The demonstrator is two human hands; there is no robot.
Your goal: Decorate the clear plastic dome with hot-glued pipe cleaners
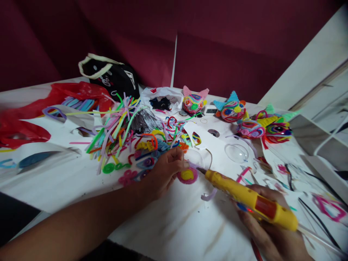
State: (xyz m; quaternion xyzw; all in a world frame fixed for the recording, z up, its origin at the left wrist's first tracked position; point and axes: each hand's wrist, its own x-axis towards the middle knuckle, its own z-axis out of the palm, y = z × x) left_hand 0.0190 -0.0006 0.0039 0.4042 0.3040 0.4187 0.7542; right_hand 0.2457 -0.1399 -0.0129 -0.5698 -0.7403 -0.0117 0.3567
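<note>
My right hand (269,221) is wrapped round a yellow hot glue gun (244,194) with a glue stick in its back end and a small red light glowing. Its nozzle points left, at a purple pipe cleaner strip by my left fingertips. My left hand (170,168) is closed in a pinch at the edge of a clear plastic half-ball (195,156). Just below the fingertips shows a pink disc with a yellow coiled centre (187,175); whether it is attached cannot be seen. A short lilac pipe cleaner piece (208,195) lies beneath the nozzle.
Loose pipe cleaners (116,127) are heaped at left, beside a red plastic bag (32,108). A black tote bag (114,78) stands behind. Colourful fish-like figures, one a pink-eared ball (193,101), line the back right. Another clear dome (236,153) and a black cable (318,221) lie at right.
</note>
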